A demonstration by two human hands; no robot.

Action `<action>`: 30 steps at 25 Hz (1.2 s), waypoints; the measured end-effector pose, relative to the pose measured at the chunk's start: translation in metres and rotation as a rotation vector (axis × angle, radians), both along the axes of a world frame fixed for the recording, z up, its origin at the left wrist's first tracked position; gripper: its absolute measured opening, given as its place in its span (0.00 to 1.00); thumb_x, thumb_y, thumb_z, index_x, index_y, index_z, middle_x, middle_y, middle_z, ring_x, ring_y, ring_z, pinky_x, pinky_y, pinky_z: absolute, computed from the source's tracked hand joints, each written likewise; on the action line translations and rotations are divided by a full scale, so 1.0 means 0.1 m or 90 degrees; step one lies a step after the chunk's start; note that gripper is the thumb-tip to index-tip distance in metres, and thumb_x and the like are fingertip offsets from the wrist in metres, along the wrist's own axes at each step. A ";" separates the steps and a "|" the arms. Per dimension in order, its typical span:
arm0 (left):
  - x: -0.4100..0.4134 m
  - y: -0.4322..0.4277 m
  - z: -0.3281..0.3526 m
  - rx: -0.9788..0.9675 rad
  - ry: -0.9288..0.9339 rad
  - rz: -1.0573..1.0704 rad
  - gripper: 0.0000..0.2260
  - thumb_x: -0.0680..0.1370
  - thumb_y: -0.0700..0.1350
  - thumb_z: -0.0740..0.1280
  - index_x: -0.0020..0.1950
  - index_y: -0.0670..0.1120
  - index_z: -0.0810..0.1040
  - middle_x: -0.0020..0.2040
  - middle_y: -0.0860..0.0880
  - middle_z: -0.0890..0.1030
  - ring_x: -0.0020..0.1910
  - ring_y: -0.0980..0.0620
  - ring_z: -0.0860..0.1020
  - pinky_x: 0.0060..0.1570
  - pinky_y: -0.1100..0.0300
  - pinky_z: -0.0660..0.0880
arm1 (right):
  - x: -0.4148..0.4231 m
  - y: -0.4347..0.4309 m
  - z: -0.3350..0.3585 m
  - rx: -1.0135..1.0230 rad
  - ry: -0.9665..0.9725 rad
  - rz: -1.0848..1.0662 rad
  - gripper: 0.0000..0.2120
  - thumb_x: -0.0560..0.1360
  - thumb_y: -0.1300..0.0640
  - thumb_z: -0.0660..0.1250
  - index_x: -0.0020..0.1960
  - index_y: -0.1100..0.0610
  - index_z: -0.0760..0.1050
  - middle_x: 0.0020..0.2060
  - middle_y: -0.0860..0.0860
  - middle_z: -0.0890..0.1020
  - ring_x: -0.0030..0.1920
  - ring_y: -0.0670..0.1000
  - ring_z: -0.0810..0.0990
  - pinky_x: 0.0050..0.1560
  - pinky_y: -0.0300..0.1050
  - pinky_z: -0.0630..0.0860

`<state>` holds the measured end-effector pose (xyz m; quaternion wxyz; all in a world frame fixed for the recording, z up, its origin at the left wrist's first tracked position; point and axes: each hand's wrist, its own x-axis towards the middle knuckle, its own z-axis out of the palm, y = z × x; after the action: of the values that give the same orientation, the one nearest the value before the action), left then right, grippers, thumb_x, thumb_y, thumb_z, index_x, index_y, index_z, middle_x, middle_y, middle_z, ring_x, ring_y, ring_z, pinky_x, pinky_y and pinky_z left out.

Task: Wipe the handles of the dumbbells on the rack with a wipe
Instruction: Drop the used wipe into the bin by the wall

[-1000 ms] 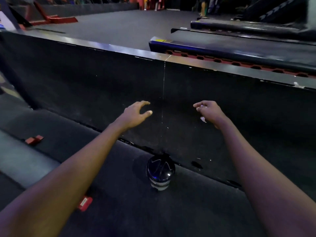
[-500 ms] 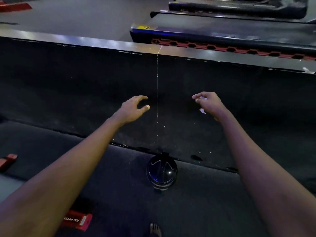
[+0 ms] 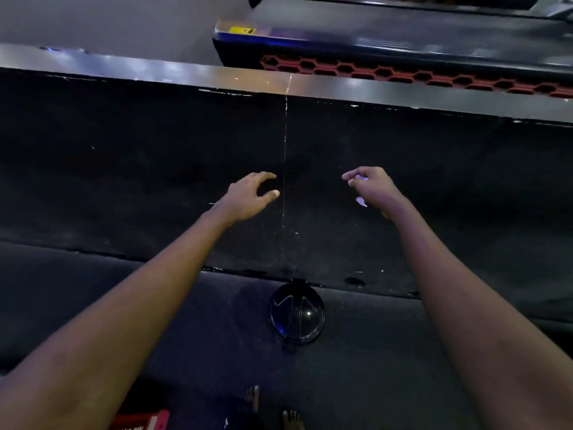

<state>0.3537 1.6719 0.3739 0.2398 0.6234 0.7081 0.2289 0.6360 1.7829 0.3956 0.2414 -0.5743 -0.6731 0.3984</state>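
Two bare arms reach forward and down in the head view, and we see both hands held in the air in front of a low black panel (image 3: 155,169) with a pale, scuffed top edge. The right hand (image 3: 373,189) has its fingers curled and bunched around a small white wipe (image 3: 361,201). The wipe is almost wholly hidden in the fist. One scrap pokes out below the palm and another shows pale at the fingertips (image 3: 347,176), which point toward the left hand. The left hand (image 3: 248,197) is just across a thin vertical seam in the panel. It holds nothing, its fingers loosely arched and its thumb stuck out to the side. The two hands are level with each other and apart, neither touching the panel that we can tell.

Below and between them, a dark round container (image 3: 296,316) stands on the floor against the foot of the panel, seen from above. Beyond the panel lies a treadmill (image 3: 403,41) edged with a red honeycomb strip. Bare toes (image 3: 252,397) show at the bottom edge, and a red object (image 3: 145,422) lies to their left.
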 end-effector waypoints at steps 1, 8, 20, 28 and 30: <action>-0.06 0.07 -0.01 0.002 -0.001 -0.010 0.23 0.81 0.58 0.64 0.75 0.56 0.68 0.74 0.50 0.71 0.73 0.47 0.69 0.74 0.41 0.65 | -0.06 0.02 -0.02 -0.003 -0.009 -0.003 0.12 0.74 0.59 0.62 0.49 0.48 0.83 0.45 0.45 0.78 0.44 0.46 0.75 0.56 0.54 0.81; -0.57 0.47 -0.16 -0.019 -0.020 -0.078 0.23 0.82 0.57 0.64 0.76 0.55 0.68 0.74 0.49 0.71 0.73 0.46 0.69 0.73 0.42 0.65 | -0.50 0.15 -0.13 -0.006 -0.011 -0.053 0.11 0.76 0.60 0.63 0.52 0.50 0.83 0.44 0.44 0.79 0.46 0.44 0.76 0.57 0.55 0.80; -0.80 0.66 -0.52 -0.053 0.000 -0.142 0.24 0.82 0.58 0.64 0.76 0.54 0.67 0.74 0.46 0.71 0.73 0.45 0.69 0.73 0.38 0.64 | -0.60 0.12 -0.38 -0.018 -0.024 -0.102 0.11 0.76 0.59 0.63 0.51 0.49 0.83 0.51 0.47 0.82 0.59 0.46 0.78 0.57 0.53 0.79; -0.53 0.50 -1.15 -0.151 -0.030 -0.168 0.26 0.79 0.63 0.62 0.75 0.56 0.67 0.74 0.47 0.72 0.73 0.46 0.70 0.72 0.39 0.65 | -0.65 -0.06 -1.10 -0.110 -0.069 -0.089 0.10 0.77 0.59 0.64 0.53 0.52 0.83 0.51 0.48 0.81 0.59 0.47 0.77 0.58 0.50 0.78; -0.48 0.46 -1.36 -0.181 -0.040 -0.164 0.27 0.79 0.64 0.63 0.75 0.56 0.67 0.74 0.47 0.72 0.72 0.46 0.71 0.72 0.40 0.67 | -0.66 -0.09 -1.34 -0.135 -0.081 -0.086 0.10 0.77 0.58 0.65 0.54 0.52 0.83 0.53 0.49 0.82 0.59 0.47 0.77 0.58 0.46 0.76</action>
<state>0.3057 1.7174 0.2379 0.3749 0.6614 0.6397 0.1132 0.5701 1.7739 0.2614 0.1625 -0.6644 -0.6012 0.4132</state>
